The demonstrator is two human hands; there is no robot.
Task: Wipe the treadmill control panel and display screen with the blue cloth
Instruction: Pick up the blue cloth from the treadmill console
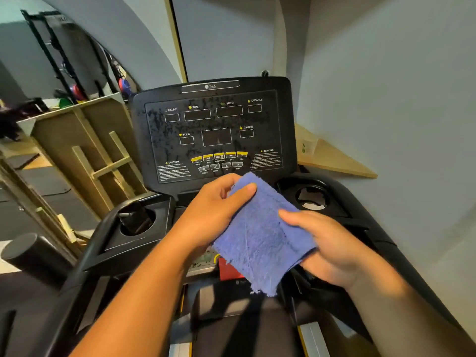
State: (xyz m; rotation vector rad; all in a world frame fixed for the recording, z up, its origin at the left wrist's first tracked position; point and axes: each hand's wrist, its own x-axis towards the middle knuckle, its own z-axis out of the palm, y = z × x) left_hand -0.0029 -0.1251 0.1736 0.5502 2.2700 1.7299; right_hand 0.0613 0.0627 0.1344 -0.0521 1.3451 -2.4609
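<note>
A folded blue cloth (260,235) is held flat between both hands just below the treadmill's black control panel (213,130). My left hand (213,210) grips its upper left edge, thumb on top. My right hand (332,246) holds its right side, thumb across the top and fingers underneath. The cloth is apart from the panel. The panel stands tilted, its surface covered in dull smudges and spots around the display windows (217,137) and the row of yellow buttons (219,156). The cloth hides part of the lower console.
Black cup holders sit at left (136,217) and right (313,198) of the console. A red safety key area (228,271) peeks out under the cloth. A wooden frame (98,155) leans at left; a wooden corner shelf (332,158) and the wall are close at right.
</note>
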